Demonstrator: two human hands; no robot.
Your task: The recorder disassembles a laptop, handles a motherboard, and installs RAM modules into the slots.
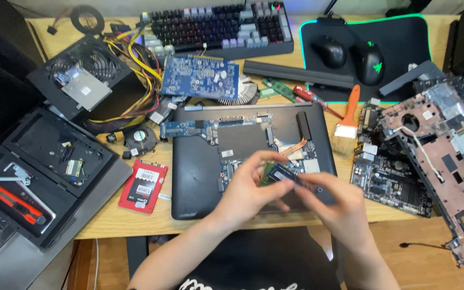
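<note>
A small memory module (276,173), green-edged with a dark blue label, is pinched at each end by the left hand (248,190) and right hand (333,201), above an opened laptop base (200,177). Farther back lie a blue circuit card (200,76) and a keyboard (218,27).

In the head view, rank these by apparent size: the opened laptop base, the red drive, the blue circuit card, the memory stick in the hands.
1. Opened laptop base
2. Blue circuit card
3. Red drive
4. Memory stick, partly hidden by both hands, so judged only from its visible part.
</note>
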